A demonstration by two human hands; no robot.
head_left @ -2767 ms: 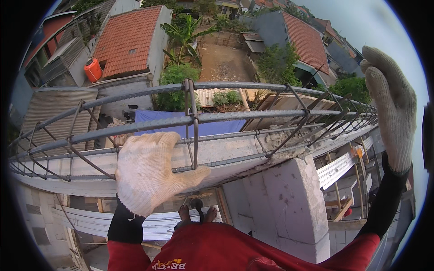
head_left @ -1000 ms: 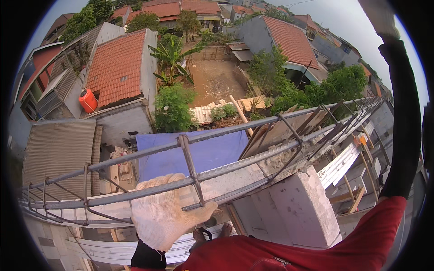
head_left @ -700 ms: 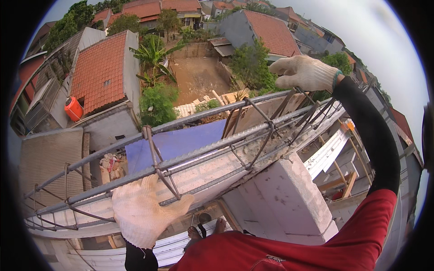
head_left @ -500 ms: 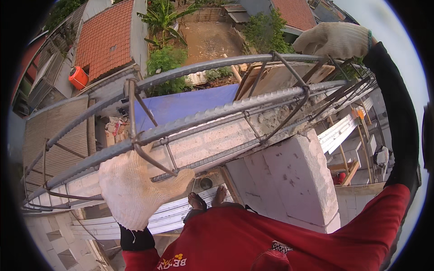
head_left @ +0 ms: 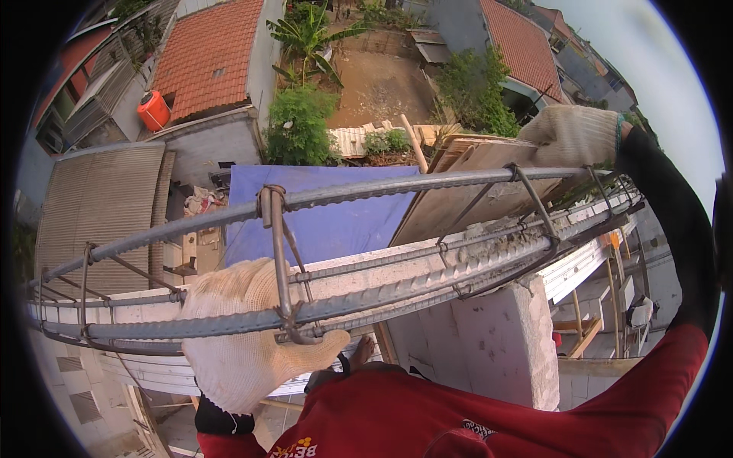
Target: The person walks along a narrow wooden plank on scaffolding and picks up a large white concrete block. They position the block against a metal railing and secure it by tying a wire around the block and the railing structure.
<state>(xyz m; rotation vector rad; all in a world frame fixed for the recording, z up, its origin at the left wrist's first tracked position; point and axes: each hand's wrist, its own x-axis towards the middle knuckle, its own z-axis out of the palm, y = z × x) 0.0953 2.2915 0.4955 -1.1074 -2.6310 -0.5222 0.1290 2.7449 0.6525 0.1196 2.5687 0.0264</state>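
Note:
A long rebar cage [head_left: 427,296], made of ribbed steel bars tied with bent stirrups, spans the view from left to right. My left hand [head_left: 248,370], in a knitted off-white glove, holds it left of the middle. The near bar crosses over this hand, the thumb stretches to the right below it, and the fingers show behind the bar beside a stirrup. My right hand [head_left: 574,137], gloved the same way, is curled at the far bar near the cage's right end; its fingertips are hidden. Beneath the cage runs a pale block wall top [head_left: 366,273] with rough mortar on it.
A light block wall [head_left: 489,347] stands before me at right. Wooden boards [head_left: 473,187] lean beyond the cage, and a blue sheet [head_left: 324,210] lies lower down. My bare foot [head_left: 363,351] shows below. Far beneath are tiled roofs [head_left: 206,61], an orange tank [head_left: 153,111] and trees.
The cage sits lower in the picture at right, turned so its near and far bars look further apart. My right hand has come down with it; my left hand has shifted slightly right.

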